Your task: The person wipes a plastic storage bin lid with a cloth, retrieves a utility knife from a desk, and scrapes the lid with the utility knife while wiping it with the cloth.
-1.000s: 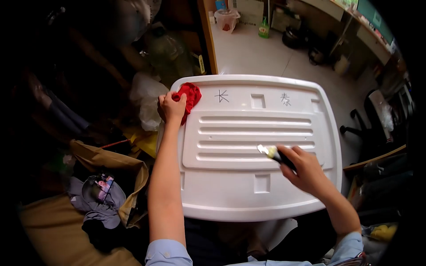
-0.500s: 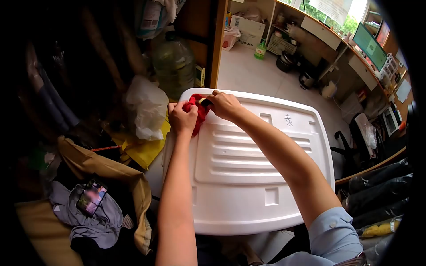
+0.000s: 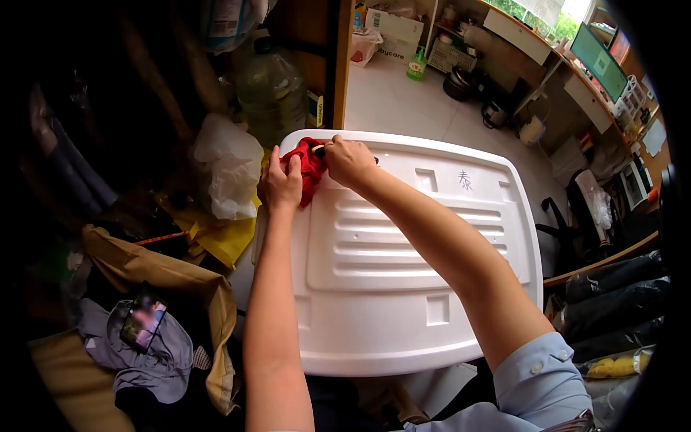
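A crumpled red cloth (image 3: 311, 175) lies on the far left corner of the white plastic lid (image 3: 389, 317) in front of me. Against its left side is my left hand (image 3: 281, 184), thumb and fingers holding the fabric. My right hand (image 3: 350, 161), at the cloth's right side, is closed around a slim dark object (image 3: 319, 150) with a yellowish part at the cloth. The object's other dark end shows past the hand; its exact kind is hidden by my fingers.
Left of the lid are a white plastic bag (image 3: 227, 169), a yellow bag (image 3: 227, 237) and a large clear bottle (image 3: 271, 93). A phone (image 3: 144, 321) lies on a grey cap (image 3: 169, 367) nearer me. At right are a desk monitor (image 3: 599, 62) and a chair (image 3: 586, 216).
My left hand's fingers have straightened and spread more along the cloth's left side. More of the red cloth shows between the hands. The view has shifted slightly.
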`<state>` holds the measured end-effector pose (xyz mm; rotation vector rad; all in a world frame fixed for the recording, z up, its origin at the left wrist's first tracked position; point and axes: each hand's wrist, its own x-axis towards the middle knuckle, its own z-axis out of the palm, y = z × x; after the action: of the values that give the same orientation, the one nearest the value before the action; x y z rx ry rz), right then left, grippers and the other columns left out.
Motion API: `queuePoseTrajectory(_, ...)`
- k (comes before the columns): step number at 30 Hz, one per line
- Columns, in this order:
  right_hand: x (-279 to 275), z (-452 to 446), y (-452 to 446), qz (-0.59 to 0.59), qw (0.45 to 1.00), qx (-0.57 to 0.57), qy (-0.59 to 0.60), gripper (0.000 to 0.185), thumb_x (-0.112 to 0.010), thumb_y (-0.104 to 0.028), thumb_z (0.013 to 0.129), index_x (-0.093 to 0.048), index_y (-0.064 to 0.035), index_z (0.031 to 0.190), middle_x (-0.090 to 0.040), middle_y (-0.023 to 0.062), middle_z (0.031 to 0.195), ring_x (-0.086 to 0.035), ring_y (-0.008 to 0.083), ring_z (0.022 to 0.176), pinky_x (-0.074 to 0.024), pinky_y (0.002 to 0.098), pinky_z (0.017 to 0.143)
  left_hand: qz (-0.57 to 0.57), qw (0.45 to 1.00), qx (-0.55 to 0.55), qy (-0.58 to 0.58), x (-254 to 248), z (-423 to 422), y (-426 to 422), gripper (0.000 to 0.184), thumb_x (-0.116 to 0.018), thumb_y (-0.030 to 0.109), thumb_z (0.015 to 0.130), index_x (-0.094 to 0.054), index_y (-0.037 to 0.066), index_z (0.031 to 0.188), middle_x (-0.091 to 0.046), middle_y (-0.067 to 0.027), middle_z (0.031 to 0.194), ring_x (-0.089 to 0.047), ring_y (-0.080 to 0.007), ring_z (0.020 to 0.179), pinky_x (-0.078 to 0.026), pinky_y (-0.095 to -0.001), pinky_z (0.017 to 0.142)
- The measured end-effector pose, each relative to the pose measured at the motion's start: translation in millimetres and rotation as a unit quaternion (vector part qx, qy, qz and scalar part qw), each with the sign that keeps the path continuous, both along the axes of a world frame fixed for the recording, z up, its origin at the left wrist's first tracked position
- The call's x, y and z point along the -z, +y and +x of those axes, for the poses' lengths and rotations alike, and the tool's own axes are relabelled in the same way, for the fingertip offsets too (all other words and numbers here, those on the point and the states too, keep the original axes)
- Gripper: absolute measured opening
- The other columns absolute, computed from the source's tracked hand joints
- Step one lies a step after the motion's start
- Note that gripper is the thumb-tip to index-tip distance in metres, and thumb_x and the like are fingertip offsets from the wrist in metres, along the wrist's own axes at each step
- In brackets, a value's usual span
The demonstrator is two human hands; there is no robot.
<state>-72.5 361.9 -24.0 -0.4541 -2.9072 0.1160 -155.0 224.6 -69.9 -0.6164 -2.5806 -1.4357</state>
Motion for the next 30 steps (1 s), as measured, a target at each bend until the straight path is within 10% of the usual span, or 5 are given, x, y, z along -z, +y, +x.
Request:
queuePoseTrajectory(9, -1.7, 22.3, 26.5, -0.042, 0.998, 0.023, -0.048, 0.023, -0.055, -0.009, 0.086, -0.07, -0.0011, 0.102, -0.063, 0.0178, 0.111, -0.066, 0.0339, 0.101, -0.0542, 0.0424, 0.085, -0.01, 1.0, -0.005, -0.003, 3.4, -3.7, -0.3, 0.063, -0.049, 0.054, 0.091, -0.057, 0.007, 0.132, -0.061, -0.0205, 0.128, -0.057, -0.0377, 0.118, -0.044, -0.0438, 0.101)
queuePoseTrajectory(11, 2.9, 32.4, 36.8, -0.016, 0.999, 0.024, -0.026, 0.035, -0.055, -0.01, 0.087, -0.063, -0.0179, 0.121, -0.065, 0.0204, 0.101, -0.066, 0.0379, 0.088, -0.0539, 0.0475, 0.076, -0.01, 1.0, -0.005, -0.001, 4.6, -4.2, -0.2, 0.064, -0.049, 0.055, 0.091, -0.057, 0.007, 0.132, -0.061, -0.0206, 0.128, -0.057, -0.0379, 0.118, -0.044, -0.0437, 0.101)
queuePoseTrajectory(21, -20.5, 83.3, 60.5, -0.054, 0.994, 0.089, -0.044, 0.027, -0.058, -0.022, 0.093, -0.07, 0.0009, 0.088, -0.065, 0.0222, 0.1, -0.064, 0.0414, 0.086, -0.0517, 0.0482, 0.076, -0.024, 1.0, -0.001, 0.006, 0.9, 0.5, -2.0, 0.067, -0.049, 0.059, 0.089, -0.058, 0.007, 0.131, -0.06, -0.0206, 0.129, -0.056, -0.0373, 0.119, -0.043, -0.0436, 0.101)
queuePoseTrajectory(30, -22.9, 117.6, 89.7, -0.038, 0.988, 0.127, -0.082, 0.021, -0.057, -0.011, 0.084, -0.07, -0.0032, 0.098, -0.067, 0.0205, 0.1, -0.067, 0.0372, 0.088, -0.0543, 0.0462, 0.076, -0.037, 0.999, 0.008, 0.001, 6.5, -4.6, -1.9, 0.07, -0.047, 0.062, 0.09, -0.057, 0.007, 0.133, -0.059, -0.019, 0.133, -0.054, -0.0354, 0.124, -0.042, -0.0396, 0.103)
